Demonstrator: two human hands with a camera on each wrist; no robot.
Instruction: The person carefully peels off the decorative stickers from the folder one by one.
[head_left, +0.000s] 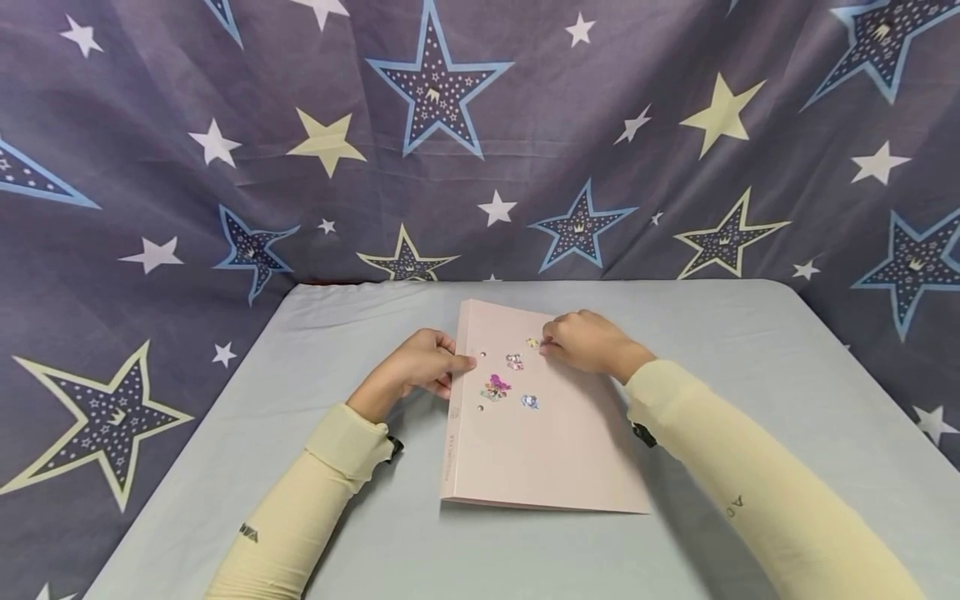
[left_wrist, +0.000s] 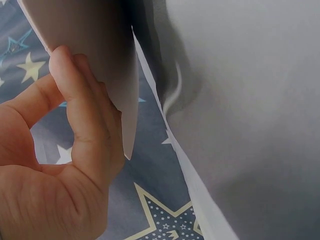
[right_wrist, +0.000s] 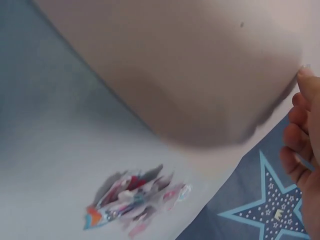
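A pink file folder (head_left: 551, 450) stands tilted over the bed-like surface, its spine toward the left. On its cover are a magenta-and-green sticker (head_left: 496, 387), a blue sticker (head_left: 530, 402) and a pinkish sticker (head_left: 514, 362). My left hand (head_left: 423, 364) grips the spine edge, thumb on the front and fingers behind. Near the upper right, my right hand (head_left: 588, 340) has its curled fingertips at a small yellow sticker (head_left: 532, 342), seemingly pinching its edge. In the right wrist view the thumb meets the cover; the exact contact is mostly cut off.
A crumpled heap of colourful sticker scraps (right_wrist: 135, 200) lies on the pale cloth in the right wrist view; the head view does not show it. Pale grey-blue cloth (head_left: 750, 375) covers the surface. A star-patterned curtain (head_left: 525, 108) hangs behind and at both sides.
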